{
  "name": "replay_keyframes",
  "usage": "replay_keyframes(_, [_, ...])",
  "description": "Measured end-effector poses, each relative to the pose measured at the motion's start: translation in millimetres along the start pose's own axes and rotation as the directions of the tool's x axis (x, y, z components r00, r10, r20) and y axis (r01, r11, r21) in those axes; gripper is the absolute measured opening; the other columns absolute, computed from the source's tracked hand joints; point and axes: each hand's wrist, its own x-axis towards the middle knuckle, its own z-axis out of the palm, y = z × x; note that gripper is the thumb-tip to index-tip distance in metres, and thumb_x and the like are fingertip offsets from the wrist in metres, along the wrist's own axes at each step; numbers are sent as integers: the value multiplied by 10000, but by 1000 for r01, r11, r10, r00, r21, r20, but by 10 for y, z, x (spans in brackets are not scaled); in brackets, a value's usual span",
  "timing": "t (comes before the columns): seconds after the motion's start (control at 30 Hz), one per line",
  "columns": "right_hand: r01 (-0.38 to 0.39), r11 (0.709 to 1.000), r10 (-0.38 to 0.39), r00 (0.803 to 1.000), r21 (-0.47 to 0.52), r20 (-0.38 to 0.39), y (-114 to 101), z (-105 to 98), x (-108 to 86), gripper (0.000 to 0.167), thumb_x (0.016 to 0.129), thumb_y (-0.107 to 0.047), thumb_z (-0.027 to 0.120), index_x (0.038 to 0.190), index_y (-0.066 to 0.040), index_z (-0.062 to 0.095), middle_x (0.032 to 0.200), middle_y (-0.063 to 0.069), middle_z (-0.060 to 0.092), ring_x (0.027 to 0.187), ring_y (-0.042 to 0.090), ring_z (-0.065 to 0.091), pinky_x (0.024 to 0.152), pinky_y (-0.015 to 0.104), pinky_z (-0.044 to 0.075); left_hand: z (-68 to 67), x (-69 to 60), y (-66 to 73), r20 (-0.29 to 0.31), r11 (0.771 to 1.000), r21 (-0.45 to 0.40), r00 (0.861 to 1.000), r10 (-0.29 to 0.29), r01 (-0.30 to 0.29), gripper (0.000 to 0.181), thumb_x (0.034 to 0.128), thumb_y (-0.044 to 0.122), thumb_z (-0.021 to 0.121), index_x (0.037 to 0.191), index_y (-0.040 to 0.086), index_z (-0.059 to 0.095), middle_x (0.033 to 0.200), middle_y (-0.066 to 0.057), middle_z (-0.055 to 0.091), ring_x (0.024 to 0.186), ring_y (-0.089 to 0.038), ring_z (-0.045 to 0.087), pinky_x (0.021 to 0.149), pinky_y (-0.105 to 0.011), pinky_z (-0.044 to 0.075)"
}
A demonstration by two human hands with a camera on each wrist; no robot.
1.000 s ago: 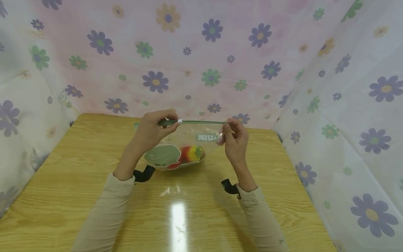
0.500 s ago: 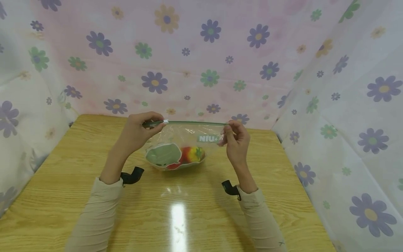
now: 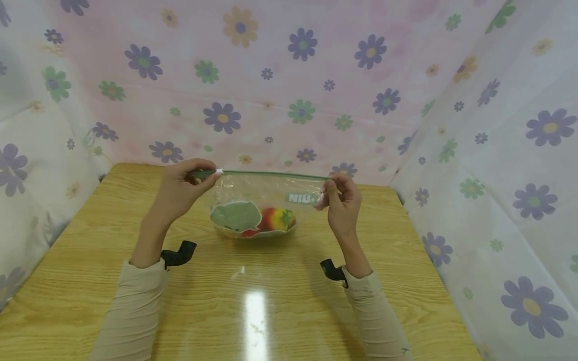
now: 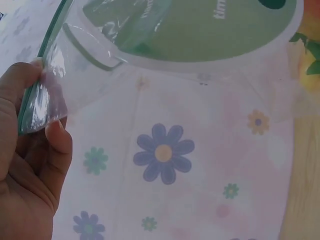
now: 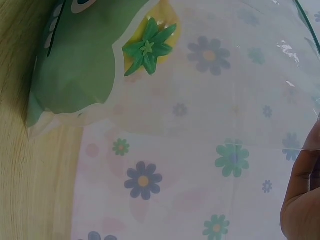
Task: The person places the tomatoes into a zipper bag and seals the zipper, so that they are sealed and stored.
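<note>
A clear slider zip bag (image 3: pixel 271 188) with a green zip strip and green print hangs upright over the table. Inside, low down, lies a red and yellow fruit-like thing (image 3: pixel 276 219) with a green star-shaped leaf top. My left hand (image 3: pixel 178 188) pinches the bag's white slider (image 3: pixel 219 171) near the left end of the strip. At the right top corner, my right hand (image 3: pixel 344 200) grips the bag's edge between thumb and fingers. Both wrist views show the strip and the clear film close up; the right hand (image 5: pixel 302 200) is only partly in its wrist view.
Beneath the bag is a wood-grain table (image 3: pixel 271 321) with a bright light reflection. Flower-printed cloth (image 3: pixel 266 90) rises behind it and on both sides. A black wrist mount (image 3: pixel 179 254) sticks out inward from each sleeve.
My left hand has moved left along the strip, carrying the white slider with it. The right hand has stayed nearly in place, still gripping the corner. The bag's bottom has risen slightly.
</note>
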Motion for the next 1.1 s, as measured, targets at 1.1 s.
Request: replay_keyframes(1.1, [21,997,-21,1000,69,6,-15,-11,-59,99,1050,-32,540,996,34,592,770,-14,624,468,74,570,444,225,536,65,-191,-65,-156,896,-442,980,-126,45,103,1021,-8,574,1067,45,650,796,-1,675,621,-113,594,553,-190,538])
